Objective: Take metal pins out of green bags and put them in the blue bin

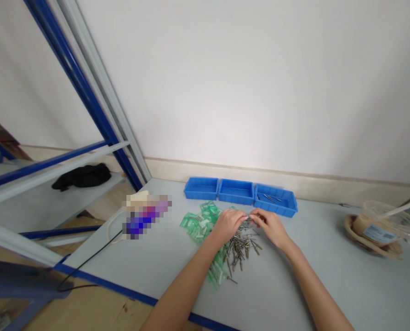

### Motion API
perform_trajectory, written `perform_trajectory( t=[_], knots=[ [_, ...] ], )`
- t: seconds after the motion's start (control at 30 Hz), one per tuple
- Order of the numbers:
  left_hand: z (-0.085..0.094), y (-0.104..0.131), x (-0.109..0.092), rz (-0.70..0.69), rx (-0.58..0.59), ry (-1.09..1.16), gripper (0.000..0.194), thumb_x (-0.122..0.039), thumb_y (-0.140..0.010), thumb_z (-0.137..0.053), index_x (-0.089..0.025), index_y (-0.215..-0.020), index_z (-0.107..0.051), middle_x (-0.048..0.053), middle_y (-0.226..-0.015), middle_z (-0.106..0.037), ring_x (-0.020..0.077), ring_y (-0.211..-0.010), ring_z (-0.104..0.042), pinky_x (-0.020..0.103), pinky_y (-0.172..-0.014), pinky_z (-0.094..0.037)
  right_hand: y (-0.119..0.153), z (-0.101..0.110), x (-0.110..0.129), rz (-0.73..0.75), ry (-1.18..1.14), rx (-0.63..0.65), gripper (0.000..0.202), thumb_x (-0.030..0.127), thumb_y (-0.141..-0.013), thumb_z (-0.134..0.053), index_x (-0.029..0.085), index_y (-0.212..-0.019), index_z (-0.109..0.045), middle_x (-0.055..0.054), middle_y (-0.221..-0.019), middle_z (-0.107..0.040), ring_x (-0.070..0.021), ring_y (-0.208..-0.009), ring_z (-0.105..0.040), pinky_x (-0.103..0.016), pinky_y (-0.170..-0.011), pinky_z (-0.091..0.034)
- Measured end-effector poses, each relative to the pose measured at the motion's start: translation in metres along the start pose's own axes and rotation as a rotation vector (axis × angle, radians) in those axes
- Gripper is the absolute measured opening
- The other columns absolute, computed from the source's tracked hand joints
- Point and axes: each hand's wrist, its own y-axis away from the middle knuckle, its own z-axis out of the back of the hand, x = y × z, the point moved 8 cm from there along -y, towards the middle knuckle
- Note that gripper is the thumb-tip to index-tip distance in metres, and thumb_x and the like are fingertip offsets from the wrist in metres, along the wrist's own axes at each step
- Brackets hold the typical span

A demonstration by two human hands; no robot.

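Observation:
My left hand [230, 223] and my right hand [269, 225] meet fingertip to fingertip above a pile of thin metal rods [239, 248], some with brass-coloured ends. Both are closed in a pinch. A small dark piece shows between the fingertips, too small to name. Under and beside my left forearm lie several green-printed clear plastic packets [200, 225]. Just beyond the hands stands a blue tray [276, 209] with several thin metal rods in it.
Two more blue trays, a middle one [236, 198] and a left one [201, 196], continue the row along the wall. To the right, a plastic cup [375, 227] sits in a brown holder. A blurred-out item [145, 218] with a cable lies left on the grey table [294, 285].

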Motion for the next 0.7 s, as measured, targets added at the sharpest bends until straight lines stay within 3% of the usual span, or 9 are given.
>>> perform_trajectory(
  t=[0.1, 0.37, 0.53, 0.7],
  knots=[
    [0.002, -0.001, 0.000, 0.023, 0.003, -0.007, 0.029, -0.027, -0.096, -0.036, -0.017, -0.081, -0.058, 0.001, -0.072, -0.063, 0.0135, -0.070, -0.057, 0.026, -0.069, -0.040, 0.000, 0.001, -0.001, 0.004, -0.014, -0.019, 0.031, 0.050, -0.084, -0.049, 0.022, -0.088, -0.062, -0.001, -0.074, -0.067, -0.0162, -0.064, -0.058, -0.026, -0.062, -0.041],
    [0.000, -0.001, 0.000, 0.003, -0.002, -0.011, 0.023, -0.028, -0.095, -0.039, -0.018, -0.087, -0.058, 0.000, -0.077, -0.065, 0.0136, -0.072, -0.058, 0.026, -0.069, -0.040, -0.002, -0.001, -0.010, -0.029, -0.107, -0.010, 0.034, 0.048, -0.086, -0.046, 0.020, -0.075, -0.063, -0.001, -0.069, -0.066, -0.0151, -0.059, -0.057, -0.027, -0.062, -0.043],
    [0.002, -0.001, 0.001, 0.015, -0.009, -0.016, 0.029, -0.029, -0.096, -0.036, -0.017, -0.082, -0.059, 0.001, -0.073, -0.064, 0.0139, -0.070, -0.057, 0.027, -0.069, -0.040, -0.002, 0.001, -0.009, -0.013, -0.083, -0.030, 0.031, 0.048, -0.081, -0.052, 0.020, -0.087, -0.065, -0.002, -0.073, -0.067, -0.0155, -0.061, -0.057, -0.026, -0.059, -0.042],
    [0.002, -0.001, 0.002, 0.037, 0.001, -0.024, 0.029, -0.030, -0.095, -0.037, -0.017, -0.080, -0.059, 0.001, -0.073, -0.063, 0.0141, -0.070, -0.057, 0.026, -0.069, -0.040, -0.002, 0.000, -0.004, -0.004, -0.067, -0.006, 0.030, 0.046, -0.083, -0.050, 0.021, -0.077, -0.065, -0.001, -0.068, -0.066, -0.0155, -0.059, -0.055, -0.026, -0.058, -0.041]
  ],
)
